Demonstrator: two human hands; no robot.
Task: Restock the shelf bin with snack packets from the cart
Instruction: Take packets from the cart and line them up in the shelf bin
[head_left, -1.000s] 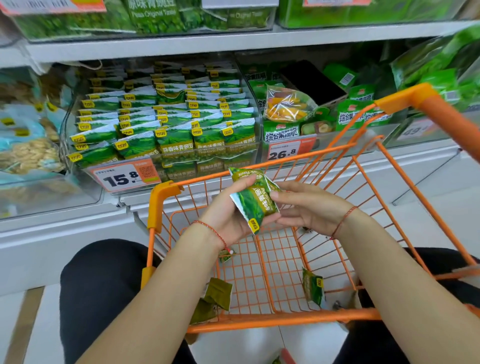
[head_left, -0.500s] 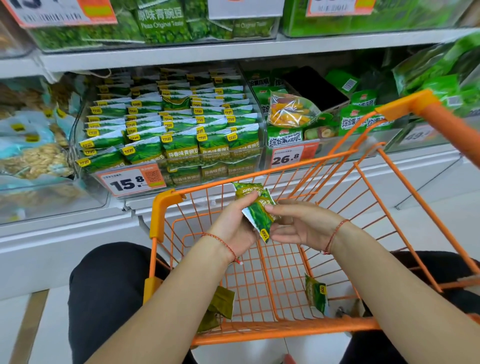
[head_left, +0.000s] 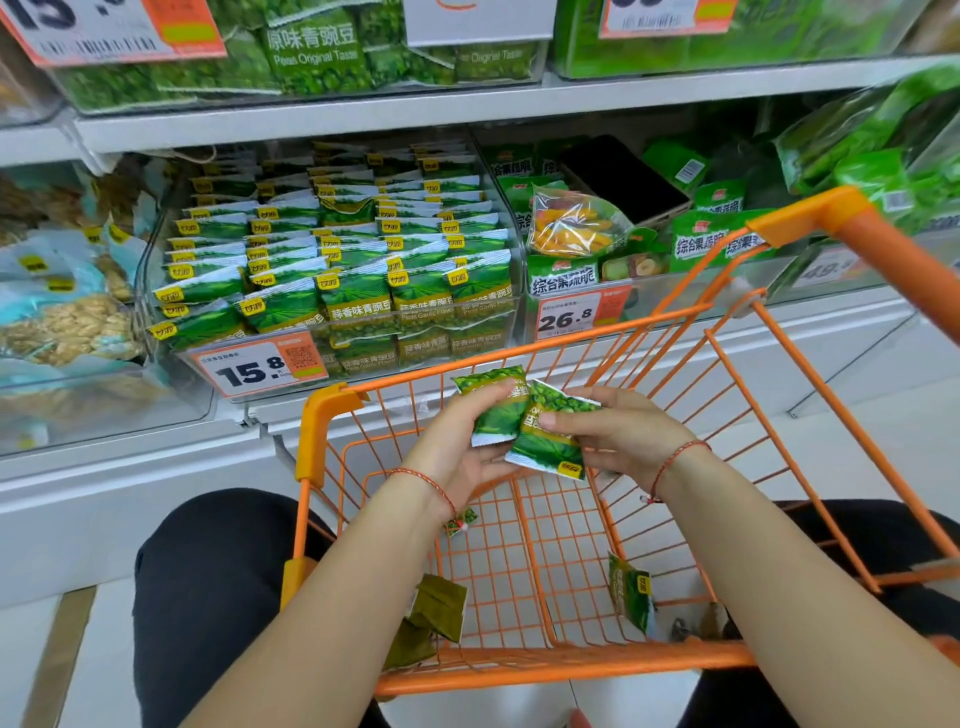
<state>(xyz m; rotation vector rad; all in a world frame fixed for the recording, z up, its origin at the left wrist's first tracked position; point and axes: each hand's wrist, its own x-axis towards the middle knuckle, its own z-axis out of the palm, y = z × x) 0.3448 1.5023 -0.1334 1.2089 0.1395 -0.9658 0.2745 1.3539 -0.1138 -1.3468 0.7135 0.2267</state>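
Note:
Over the orange wire cart (head_left: 519, 670) I hold two green pea snack packets. My left hand (head_left: 457, 452) grips one packet (head_left: 491, 410) with the thumb across its front. My right hand (head_left: 618, 436) pinches the other packet (head_left: 545, 447), which overlaps the first. More packets lie in the cart: a dark green pair at the near left corner (head_left: 436, 618), one upright at the near right (head_left: 631, 592), and a small one under my left wrist (head_left: 462, 519). The clear shelf bin (head_left: 332, 358) ahead holds rows of the same green packets, tagged 15.8.
A neighbouring bin (head_left: 582, 312) tagged 26.8 holds mixed vegetable crisp packets and a black phone (head_left: 623, 179). A bin of nut packets (head_left: 62, 322) stands at left. The upper shelf (head_left: 363, 114) carries larger pea bags. My knees flank the cart.
The single stack held between both hands has been spread into two overlapping packets, one in each hand. The view moved a little closer to the shelf.

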